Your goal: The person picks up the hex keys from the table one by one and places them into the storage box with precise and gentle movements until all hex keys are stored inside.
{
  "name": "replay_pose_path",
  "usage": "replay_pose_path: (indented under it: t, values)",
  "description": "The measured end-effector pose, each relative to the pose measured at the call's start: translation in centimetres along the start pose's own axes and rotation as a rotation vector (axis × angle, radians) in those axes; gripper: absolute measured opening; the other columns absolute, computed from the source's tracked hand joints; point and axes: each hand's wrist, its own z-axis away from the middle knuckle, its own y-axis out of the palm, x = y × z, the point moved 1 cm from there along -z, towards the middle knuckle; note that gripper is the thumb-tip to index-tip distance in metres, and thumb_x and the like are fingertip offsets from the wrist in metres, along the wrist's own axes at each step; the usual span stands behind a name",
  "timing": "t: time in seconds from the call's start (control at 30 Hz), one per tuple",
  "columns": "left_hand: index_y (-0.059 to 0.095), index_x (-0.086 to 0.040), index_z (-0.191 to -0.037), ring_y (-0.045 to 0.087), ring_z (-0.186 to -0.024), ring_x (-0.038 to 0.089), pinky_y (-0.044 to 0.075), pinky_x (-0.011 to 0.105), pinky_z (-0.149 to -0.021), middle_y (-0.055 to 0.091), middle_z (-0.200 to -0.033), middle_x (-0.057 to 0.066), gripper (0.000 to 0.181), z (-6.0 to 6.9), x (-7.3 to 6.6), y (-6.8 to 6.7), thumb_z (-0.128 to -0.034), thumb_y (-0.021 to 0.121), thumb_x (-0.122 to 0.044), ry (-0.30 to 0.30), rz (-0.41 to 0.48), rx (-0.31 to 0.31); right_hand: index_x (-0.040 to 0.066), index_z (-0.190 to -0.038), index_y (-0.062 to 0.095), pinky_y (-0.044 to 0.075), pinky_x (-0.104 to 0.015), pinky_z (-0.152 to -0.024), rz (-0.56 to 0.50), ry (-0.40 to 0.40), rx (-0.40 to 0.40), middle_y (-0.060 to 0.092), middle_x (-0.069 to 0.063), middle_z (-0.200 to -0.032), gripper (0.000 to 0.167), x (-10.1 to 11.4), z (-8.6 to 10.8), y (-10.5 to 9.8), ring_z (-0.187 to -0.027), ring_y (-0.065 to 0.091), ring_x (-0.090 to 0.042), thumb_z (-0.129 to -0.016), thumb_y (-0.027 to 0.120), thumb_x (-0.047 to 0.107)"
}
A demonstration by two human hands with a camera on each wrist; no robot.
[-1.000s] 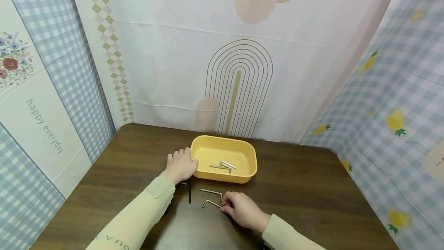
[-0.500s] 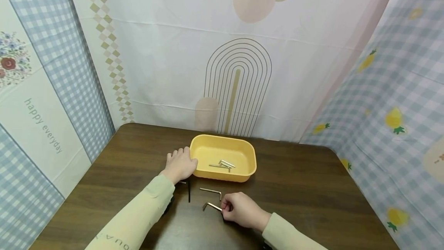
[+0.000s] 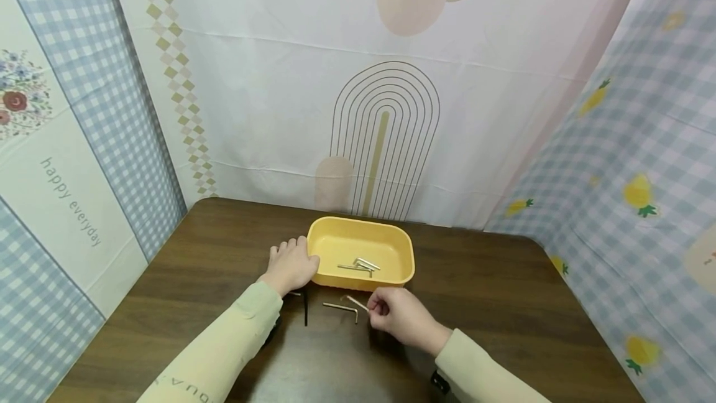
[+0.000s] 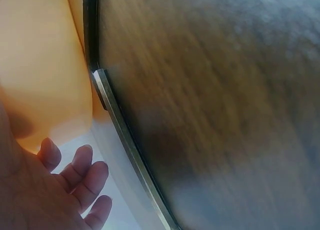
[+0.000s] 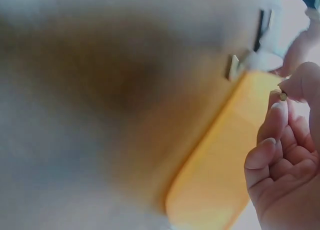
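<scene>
My right hand (image 3: 404, 319) pinches an L-shaped hex key (image 3: 358, 303) by one end, just in front of the yellow tray (image 3: 358, 286). In the right wrist view only a small tip of this hex key (image 5: 283, 96) shows between thumb and finger. My left hand (image 3: 292, 264) rests against the tray's left end, its fingers loosely extended in the left wrist view (image 4: 82, 177). Several hex keys (image 3: 360, 267) lie inside the tray. Another brass-coloured hex key (image 3: 340, 308) lies on the table in front of it.
A black hex key (image 3: 306, 310) lies on the brown wooden table (image 3: 475, 291) beside my left wrist; a lighter one (image 4: 132, 145) lies there too, partly hidden. Patterned cloths (image 3: 268, 111) hang behind the table and at both sides.
My right hand has lifted the nearer hex key off the table and moved it forward and slightly right toward the tray. The left hand and the tray stay in place.
</scene>
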Motion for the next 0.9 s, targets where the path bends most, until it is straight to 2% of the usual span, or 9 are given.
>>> replay_pose_path:
  t: [0.17, 0.4, 0.63, 0.9]
  values:
    - [0.050, -0.002, -0.123, 0.046, -0.095, 0.032, 0.029, 0.048, -0.085, 0.053, -0.105, 0.012, 0.044, 0.1, -0.1, 0.0, -0.0948, 0.042, -0.035, -0.004, 0.006, -0.004, 0.018, -0.080, 0.063, 0.047, -0.023, -0.062, 0.018, 0.026, -0.079, 0.055, 0.014, -0.073, 0.011, -0.4, -1.0, -1.6, -0.067, 0.053, -0.002, -0.081, 0.068, 0.009]
    - [0.049, -0.002, -0.124, 0.046, -0.097, 0.034, 0.029, 0.050, -0.086, 0.053, -0.108, 0.014, 0.044, -0.1, -0.1, 0.0, -0.0950, 0.042, -0.034, -0.002, 0.000, 0.001, 0.018, -0.080, 0.064, 0.046, -0.025, -0.063, 0.024, 0.085, -0.137, 0.056, 0.012, -0.073, 0.009, -1.4, -3.2, -3.3, -0.066, 0.052, -0.005, -0.081, 0.067, 0.010]
    - [0.050, -0.001, -0.123, 0.047, -0.097, 0.034, 0.029, 0.049, -0.086, 0.054, -0.107, 0.014, 0.044, 0.1, -0.2, -0.3, -0.0948, 0.042, -0.034, 0.001, 0.007, 0.001, 0.015, -0.080, 0.063, 0.045, -0.028, -0.062, 0.050, 0.163, -0.118, 0.056, 0.009, -0.072, 0.008, -2.7, -5.6, -3.8, -0.065, 0.052, -0.008, -0.082, 0.066, 0.008]
    - [0.050, -0.002, -0.122, 0.047, -0.096, 0.032, 0.029, 0.049, -0.086, 0.053, -0.104, 0.012, 0.043, 0.1, -0.2, -0.2, -0.0944, 0.043, -0.035, 0.002, 0.010, 0.000, 0.013, -0.081, 0.064, 0.046, -0.029, -0.063, 0.119, 0.210, -0.097, 0.058, 0.007, -0.074, 0.007, -3.5, -6.6, -3.1, -0.065, 0.052, -0.009, -0.083, 0.066, 0.007]
